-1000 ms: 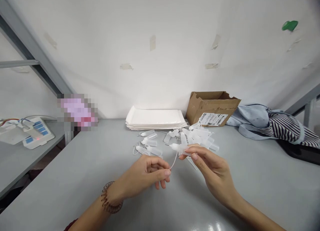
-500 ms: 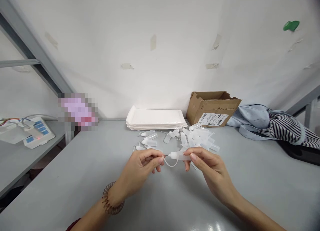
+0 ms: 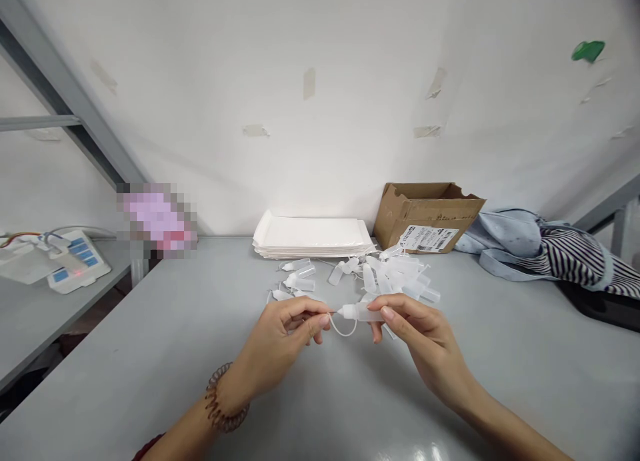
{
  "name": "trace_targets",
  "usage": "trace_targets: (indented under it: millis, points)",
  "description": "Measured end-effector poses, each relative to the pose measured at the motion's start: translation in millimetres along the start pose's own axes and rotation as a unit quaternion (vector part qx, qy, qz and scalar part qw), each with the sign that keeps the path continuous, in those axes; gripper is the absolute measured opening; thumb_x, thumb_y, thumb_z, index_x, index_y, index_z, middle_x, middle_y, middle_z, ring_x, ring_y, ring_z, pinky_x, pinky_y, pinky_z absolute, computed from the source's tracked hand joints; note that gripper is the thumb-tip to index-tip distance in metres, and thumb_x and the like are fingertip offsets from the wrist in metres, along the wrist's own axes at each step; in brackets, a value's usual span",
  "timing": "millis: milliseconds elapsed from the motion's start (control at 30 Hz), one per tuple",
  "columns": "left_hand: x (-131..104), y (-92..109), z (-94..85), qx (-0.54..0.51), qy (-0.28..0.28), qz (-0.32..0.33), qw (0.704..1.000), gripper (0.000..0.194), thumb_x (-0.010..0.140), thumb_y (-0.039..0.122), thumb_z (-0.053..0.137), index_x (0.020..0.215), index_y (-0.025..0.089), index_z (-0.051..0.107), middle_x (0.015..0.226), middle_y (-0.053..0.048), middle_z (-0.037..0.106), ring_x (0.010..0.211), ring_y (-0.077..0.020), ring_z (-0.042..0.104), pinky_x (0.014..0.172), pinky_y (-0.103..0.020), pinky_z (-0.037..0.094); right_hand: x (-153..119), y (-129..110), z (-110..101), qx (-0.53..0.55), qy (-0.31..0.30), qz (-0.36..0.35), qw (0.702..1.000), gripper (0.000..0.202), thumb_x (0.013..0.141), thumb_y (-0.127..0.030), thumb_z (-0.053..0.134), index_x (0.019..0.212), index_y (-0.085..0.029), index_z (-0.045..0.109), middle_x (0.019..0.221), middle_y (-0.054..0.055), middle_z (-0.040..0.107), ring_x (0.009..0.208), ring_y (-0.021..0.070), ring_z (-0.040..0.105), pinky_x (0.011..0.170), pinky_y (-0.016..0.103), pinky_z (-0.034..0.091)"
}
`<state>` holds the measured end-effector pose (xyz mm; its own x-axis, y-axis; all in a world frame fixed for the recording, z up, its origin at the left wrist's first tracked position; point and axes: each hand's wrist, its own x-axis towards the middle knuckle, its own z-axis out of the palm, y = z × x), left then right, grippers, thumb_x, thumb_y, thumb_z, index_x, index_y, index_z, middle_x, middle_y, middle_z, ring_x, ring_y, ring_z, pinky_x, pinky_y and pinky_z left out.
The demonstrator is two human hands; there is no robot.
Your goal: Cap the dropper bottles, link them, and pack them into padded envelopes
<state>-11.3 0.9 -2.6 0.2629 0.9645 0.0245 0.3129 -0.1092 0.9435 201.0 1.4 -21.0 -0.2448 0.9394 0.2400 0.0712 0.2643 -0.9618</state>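
A translucent white dropper bottle [image 3: 356, 312] lies sideways between my hands, its pointed tip toward the left. My right hand [image 3: 417, 328] is closed round the bottle's body with thumb and fingers. With thumb and forefinger, my left hand [image 3: 293, 328] pinches the free end of the thin white cap strap [image 3: 344, 334], just off the tip; the cap itself is hidden by the fingers. Behind my right hand a pile of similar bottles [image 3: 400, 274] spreads over the table. A smaller group of bottles [image 3: 300, 281] lies behind my left hand.
A stack of white envelopes [image 3: 313, 236] rests against the wall. Right of it stands an open cardboard box [image 3: 427, 218], then a light blue cloth bag [image 3: 505, 238] with striped fabric. A white device with blue buttons [image 3: 80, 261] sits on the grey side table.
Almost nothing has changed. Both hands keep the same hold on the bottle and its strap, and the view has shifted very slightly.
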Motion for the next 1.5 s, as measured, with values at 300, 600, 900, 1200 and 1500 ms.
trace_targets:
  millis: [300,600,900,1200,1500]
  points:
    - [1.0,-8.9,2.2,0.072,0.001,0.06,0.996,0.02,0.086,0.025,0.051,0.083,0.018,0.069,0.073,-0.003,0.065,0.061,-0.0129,0.057,0.06,-0.024,0.047,2.4,-4.1,-1.4,-0.02,-0.007,0.014,1.0,0.024,0.089,-0.04,0.051,0.086,-0.023,0.067,0.056,-0.002,0.053,0.057,0.014,0.048,0.06,0.03,0.038]
    - [-0.4,-20.2,6.9,0.186,0.001,0.183,0.965,0.022,0.089,0.016,0.045,0.088,0.017,0.067,0.076,-0.005,0.065,0.067,-0.0154,0.058,0.063,-0.025,0.044,5.0,-2.4,-4.0,-0.052,-0.054,0.037,0.996,0.024,0.089,-0.039,0.049,0.088,-0.024,0.067,0.058,-0.003,0.053,0.062,0.0137,0.05,0.065,0.028,0.038]
    - [-0.8,-26.5,7.6,0.209,0.023,0.22,0.952,0.022,0.088,0.011,0.044,0.086,0.015,0.066,0.066,-0.002,0.06,0.06,-0.0128,0.054,0.058,-0.023,0.043,2.1,6.1,0.4,-0.043,-0.074,0.054,0.995,0.026,0.09,-0.04,0.048,0.093,-0.023,0.067,0.059,-0.003,0.055,0.063,0.0138,0.051,0.066,0.028,0.037]
    - [-2.2,-28.9,12.5,0.197,0.057,0.289,0.935,0.02,0.087,0.006,0.045,0.088,0.014,0.064,0.063,0.0,0.057,0.057,-0.0105,0.052,0.055,-0.02,0.042,4.5,10.3,-3.1,0.0,-0.092,0.06,0.994,0.025,0.089,-0.039,0.048,0.094,-0.022,0.067,0.058,-0.002,0.055,0.065,0.0141,0.051,0.067,0.028,0.036]
    - [-4.8,-29.3,13.2,0.182,0.066,0.283,0.939,0.021,0.087,0.005,0.045,0.088,0.014,0.064,0.063,0.0,0.057,0.057,-0.0099,0.053,0.056,-0.019,0.043,4.6,11.3,-2.9,-0.013,-0.106,0.048,0.993,0.028,0.09,-0.039,0.047,0.096,-0.021,0.067,0.06,-0.001,0.058,0.066,0.0155,0.052,0.069,0.031,0.038]
